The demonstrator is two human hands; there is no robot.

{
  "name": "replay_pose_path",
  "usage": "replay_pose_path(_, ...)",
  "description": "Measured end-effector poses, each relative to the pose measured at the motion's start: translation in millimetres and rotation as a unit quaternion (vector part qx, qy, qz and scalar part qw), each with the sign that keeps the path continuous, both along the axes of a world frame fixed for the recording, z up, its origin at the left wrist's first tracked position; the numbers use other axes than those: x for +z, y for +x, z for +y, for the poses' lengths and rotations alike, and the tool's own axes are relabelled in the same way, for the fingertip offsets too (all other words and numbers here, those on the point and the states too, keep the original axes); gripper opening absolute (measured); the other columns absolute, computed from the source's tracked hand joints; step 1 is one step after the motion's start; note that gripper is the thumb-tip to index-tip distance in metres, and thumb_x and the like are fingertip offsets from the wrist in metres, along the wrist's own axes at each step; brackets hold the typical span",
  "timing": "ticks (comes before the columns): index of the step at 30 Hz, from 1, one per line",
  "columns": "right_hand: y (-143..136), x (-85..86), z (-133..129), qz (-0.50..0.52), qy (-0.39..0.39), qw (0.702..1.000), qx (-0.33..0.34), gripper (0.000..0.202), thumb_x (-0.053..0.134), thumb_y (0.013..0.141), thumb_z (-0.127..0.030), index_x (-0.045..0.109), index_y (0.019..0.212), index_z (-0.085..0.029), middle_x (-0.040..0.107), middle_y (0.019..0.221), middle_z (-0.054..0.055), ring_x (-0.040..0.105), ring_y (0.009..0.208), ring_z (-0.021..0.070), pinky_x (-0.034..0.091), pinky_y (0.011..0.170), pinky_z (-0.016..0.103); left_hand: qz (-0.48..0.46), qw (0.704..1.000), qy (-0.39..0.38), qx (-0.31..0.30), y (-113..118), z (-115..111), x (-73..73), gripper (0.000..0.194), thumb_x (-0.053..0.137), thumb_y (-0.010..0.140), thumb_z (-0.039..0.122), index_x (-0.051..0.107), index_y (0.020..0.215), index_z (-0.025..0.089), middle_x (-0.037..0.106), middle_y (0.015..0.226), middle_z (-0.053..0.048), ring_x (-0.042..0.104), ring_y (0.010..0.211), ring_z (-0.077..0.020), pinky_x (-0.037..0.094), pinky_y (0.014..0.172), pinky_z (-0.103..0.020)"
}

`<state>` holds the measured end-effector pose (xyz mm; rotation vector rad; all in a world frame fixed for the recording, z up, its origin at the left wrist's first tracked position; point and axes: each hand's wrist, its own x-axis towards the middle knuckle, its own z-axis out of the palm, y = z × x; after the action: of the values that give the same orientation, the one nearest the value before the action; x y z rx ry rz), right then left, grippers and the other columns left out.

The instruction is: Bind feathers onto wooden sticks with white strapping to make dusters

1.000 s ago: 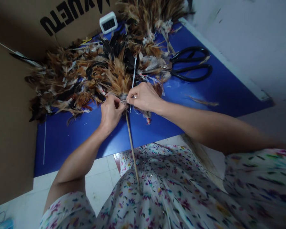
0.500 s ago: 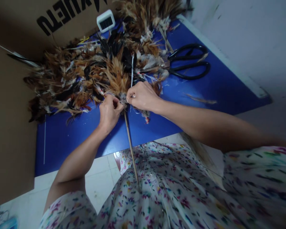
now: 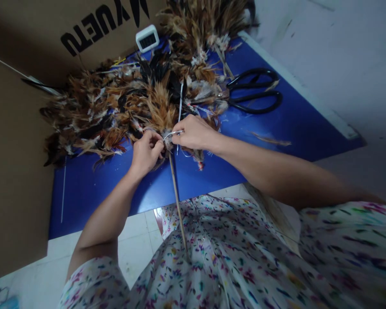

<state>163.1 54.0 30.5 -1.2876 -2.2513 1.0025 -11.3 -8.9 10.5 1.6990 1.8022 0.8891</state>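
From where I stand, everything lines up on the thin wooden stick (image 3: 176, 195); its long axis runs away from the person, near end against the floral garment (image 3: 218, 249), far end over the blue tabletop (image 3: 99, 184) and buried in the base of a tuft of brown feathers (image 3: 161, 105); that tuft fans out beyond the stick, in line with it, leaning slightly left; the left hand (image 3: 144, 152) sits just left of the stick's far end, thumb and forefinger in a narrow pinch on a white strand (image 3: 170, 134); the right hand (image 3: 195, 133) is just right of it, pinching the same strand, a bit of which pokes out past the fingers; so the strand spans the small gap crosswise to the stick, right where feathers meet wood; which hand is nearer the stick I can't tell, both being so close; black-handled scissors (image 3: 255, 96) lie farther off to the stick's right
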Motion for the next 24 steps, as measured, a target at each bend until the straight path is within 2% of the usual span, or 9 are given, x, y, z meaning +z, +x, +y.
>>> replay_pose_path(6, -2, 1.0, 1, 0.004, -0.019, 1.0, -0.002, 0.025, 0.058, 0.075, -0.033, 0.074, 0.071, -0.015, 0.062, 0.059, 0.004, 0.054, 0.062, 0.0132, 0.036, 0.057, 0.025, -0.03, 0.999, -0.004, 0.015, 3, -1, 1.9, 0.007, 0.056, 0.077, 0.028, 0.054, 0.08, 0.021, 0.061, 0.062, 0.003, 0.059, 0.05, -0.0116, 0.048, 0.048, -0.023)
replay_pose_path(12, -2, -0.2, 1, 0.004, -0.008, 1.0, -0.001, 0.025, 0.058, 0.075, -0.034, 0.071, 0.066, -0.015, 0.06, 0.058, 0.004, 0.053, 0.062, 0.0131, 0.035, 0.056, 0.025, 0.079, 0.995, 0.048, 0.026, 9, -4, 7.3, 0.009, 0.059, 0.076, 0.029, 0.058, 0.076, 0.019, 0.065, 0.066, 0.001, 0.063, 0.064, -0.0132, 0.048, 0.058, -0.023)
replay_pose_path(19, -2, 0.1, 0, -0.002, -0.008, 1.0, 0.003, 0.025, 0.055, 0.076, -0.031, 0.074, 0.074, -0.014, 0.066, 0.065, 0.006, 0.057, 0.069, 0.0155, 0.038, 0.061, 0.026, 0.122, 0.99, 0.064, 0.026, 11, -5, 7.3, 0.01, 0.058, 0.077, 0.028, 0.06, 0.075, 0.019, 0.065, 0.066, 0.001, 0.062, 0.062, -0.0121, 0.045, 0.058, -0.022)
replay_pose_path(24, -3, 0.1, -1, -0.009, -0.009, 1.0, -0.007, 0.024, 0.057, 0.075, -0.031, 0.074, 0.071, -0.015, 0.065, 0.064, 0.006, 0.058, 0.069, 0.0164, 0.038, 0.061, 0.026, 0.145, 0.986, 0.08, 0.029, 12, -4, 6.0, 0.012, 0.061, 0.077, 0.03, 0.06, 0.073, 0.018, 0.064, 0.063, 0.002, 0.058, 0.057, -0.011, 0.044, 0.059, -0.022)
